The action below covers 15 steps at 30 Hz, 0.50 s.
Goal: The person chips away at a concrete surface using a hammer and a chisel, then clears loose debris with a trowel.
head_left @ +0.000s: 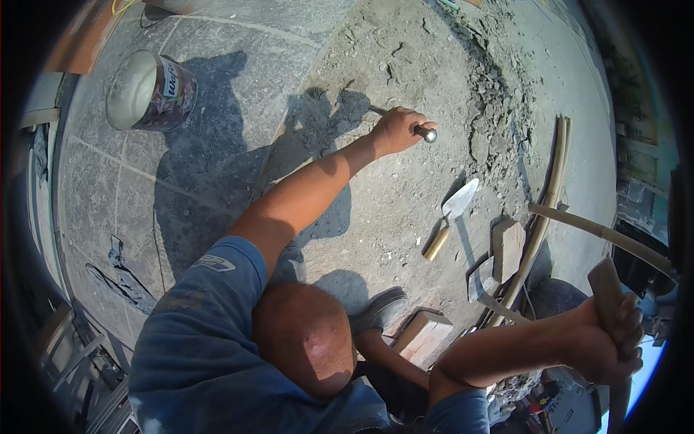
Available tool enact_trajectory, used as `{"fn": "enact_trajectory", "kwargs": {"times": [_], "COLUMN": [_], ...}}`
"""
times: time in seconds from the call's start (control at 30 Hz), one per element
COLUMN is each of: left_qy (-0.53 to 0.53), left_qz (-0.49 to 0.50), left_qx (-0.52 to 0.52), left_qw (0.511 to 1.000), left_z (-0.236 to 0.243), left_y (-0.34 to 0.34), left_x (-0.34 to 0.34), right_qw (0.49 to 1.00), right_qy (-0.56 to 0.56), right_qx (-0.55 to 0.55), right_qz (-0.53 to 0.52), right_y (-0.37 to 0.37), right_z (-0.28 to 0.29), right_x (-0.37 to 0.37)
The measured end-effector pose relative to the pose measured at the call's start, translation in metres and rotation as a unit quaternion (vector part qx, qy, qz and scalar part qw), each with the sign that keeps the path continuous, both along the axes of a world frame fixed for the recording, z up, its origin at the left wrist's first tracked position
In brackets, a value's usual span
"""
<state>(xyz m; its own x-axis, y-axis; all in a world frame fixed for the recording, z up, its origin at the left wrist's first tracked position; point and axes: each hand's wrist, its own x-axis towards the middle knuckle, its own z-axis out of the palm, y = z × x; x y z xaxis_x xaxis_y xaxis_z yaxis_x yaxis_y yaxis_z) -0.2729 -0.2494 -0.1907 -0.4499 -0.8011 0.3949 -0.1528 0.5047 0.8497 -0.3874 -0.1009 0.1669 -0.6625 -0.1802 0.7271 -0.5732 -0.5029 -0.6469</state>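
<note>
Grey tiles (238, 50) are laid across the left of the scene, and beside them rough, dusty ground (390, 188) is lit by strong sun, with broken rubble (491, 119) strewn along its far right. Dark shadows are cast over both surfaces.

Above the rough ground, a metal rod (427, 134) is held by the left hand (400, 132). The fingers are wrapped tightly around it, so that its middle is hidden within the fist; its rounded, shiny end is left showing just to the right of the fist, and a thinner, darker length is seen on the opposite side, slanting toward the upper left. Whether the ground is touched by that far end cannot be told.

At the lower right, a wooden handle (606, 286) is gripped by the right hand (606, 341), well apart from the left. The fingers are folded around it; one end is seen above the fist, and the other is run down toward the lower edge, where whatever may be fixed to it cannot be made out.

Between the two hands, a trowel (452, 215) is laid on the ground, its blade pointed to the upper right. Near it are seen a brick (509, 249) and a bamboo pole (553, 177). On the tiles, a bucket (173, 94) is placed.
</note>
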Motion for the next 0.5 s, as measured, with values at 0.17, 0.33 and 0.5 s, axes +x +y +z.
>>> {"fn": "enact_trajectory", "kwargs": {"times": [0.17, 0.33, 0.5], "left_qy": [0.008, 0.021, -0.008], "left_qz": [-0.011, -0.012, 0.001], "left_qx": [0.024, 0.017, 0.019], "left_qw": [1.0, 1.0, 1.0], "left_z": [-0.002, -0.011, -0.006], "left_y": [0.009, 0.004, 0.0], "left_x": [-0.003, 0.004, -0.003], "right_qw": [0.747, 0.864, 0.99], "right_qy": [-0.275, -0.209, -0.05], "right_qx": [0.57, 0.437, 0.13], "right_qz": [0.202, 0.137, 0.029], "right_y": [0.064, 0.026, 0.005], "right_z": [-0.268, -0.138, -0.009], "right_x": [0.061, 0.033, 0.01]}}
